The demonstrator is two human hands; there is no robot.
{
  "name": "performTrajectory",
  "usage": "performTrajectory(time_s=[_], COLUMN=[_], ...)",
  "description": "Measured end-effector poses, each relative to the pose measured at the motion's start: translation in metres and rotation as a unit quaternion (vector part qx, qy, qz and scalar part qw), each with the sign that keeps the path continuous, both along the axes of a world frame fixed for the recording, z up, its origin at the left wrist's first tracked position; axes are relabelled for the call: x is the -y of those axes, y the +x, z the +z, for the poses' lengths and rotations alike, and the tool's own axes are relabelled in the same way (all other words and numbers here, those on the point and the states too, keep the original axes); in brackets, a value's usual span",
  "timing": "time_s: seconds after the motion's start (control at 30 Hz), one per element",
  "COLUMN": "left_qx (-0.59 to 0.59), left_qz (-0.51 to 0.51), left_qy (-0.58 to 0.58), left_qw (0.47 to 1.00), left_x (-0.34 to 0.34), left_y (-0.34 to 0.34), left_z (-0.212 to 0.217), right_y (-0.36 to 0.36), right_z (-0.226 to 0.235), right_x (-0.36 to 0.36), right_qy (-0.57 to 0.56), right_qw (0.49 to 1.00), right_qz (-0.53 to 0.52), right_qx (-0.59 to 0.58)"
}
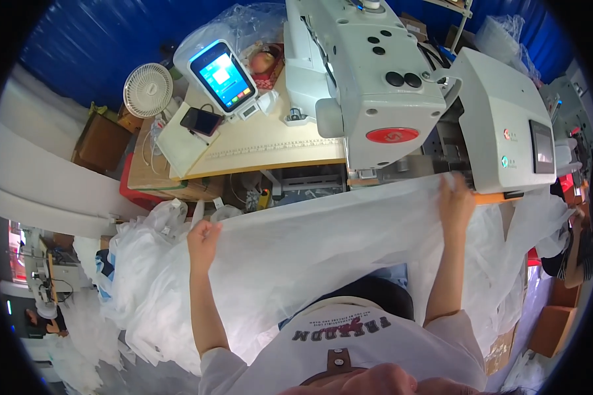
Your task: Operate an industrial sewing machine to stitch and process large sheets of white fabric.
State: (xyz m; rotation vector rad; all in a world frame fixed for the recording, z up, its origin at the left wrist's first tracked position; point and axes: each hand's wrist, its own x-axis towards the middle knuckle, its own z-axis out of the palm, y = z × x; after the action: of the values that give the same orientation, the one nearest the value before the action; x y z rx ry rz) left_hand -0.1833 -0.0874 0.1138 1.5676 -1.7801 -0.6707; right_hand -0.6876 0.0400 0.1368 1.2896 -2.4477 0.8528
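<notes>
As forearms (205, 306) extend forward, left hand (204, 240) pinching white fabric (303, 247), right hand (456, 204) at its edge, grip too blurred to tell.

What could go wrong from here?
1. Fingers: the right hand is at the cloth's edge, close to the sewing machine; it might get caught if the machine runs.
2. Creasing: the white cloth hangs with soft folds below the edge the left hand pinches; a fold could get drawn in.
3. Snagging: the loose heap of white fabric at left might drag on it.
</notes>
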Motion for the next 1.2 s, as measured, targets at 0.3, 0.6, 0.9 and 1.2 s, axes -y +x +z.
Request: performTrajectory(time_s=[0.3,0.6,0.9,1.2], left_qx=[-0.185,-0.091,-0.457,-0.134], left_qz=[0.045,-0.042,-0.038,0.179], left_qy=[0.075,0.38,0.196,0.124], left_qw=[0.979,0.92,0.867,0.967], left_x=[0.018,-0.04,-0.132,-0.057], left_y=[-0.012,0.112,0.179,0.132], left_z=[-0.033,-0.061,-0.039,-0.096], right_y=[0.004,0.165,0.08,0.107], right_z=[0.017,0.131,0.032,0.027], right_x=[0.026,0.012,-0.002,0.048], right_qy=[-0.034,-0.417,-0.086,0.1], right_qw=[0.985,0.616,0.957,0.971], right_qz=[-0.013,0.657,0.278,0.183], right_qx=[-0.169,-0.121,0.009,0.116])
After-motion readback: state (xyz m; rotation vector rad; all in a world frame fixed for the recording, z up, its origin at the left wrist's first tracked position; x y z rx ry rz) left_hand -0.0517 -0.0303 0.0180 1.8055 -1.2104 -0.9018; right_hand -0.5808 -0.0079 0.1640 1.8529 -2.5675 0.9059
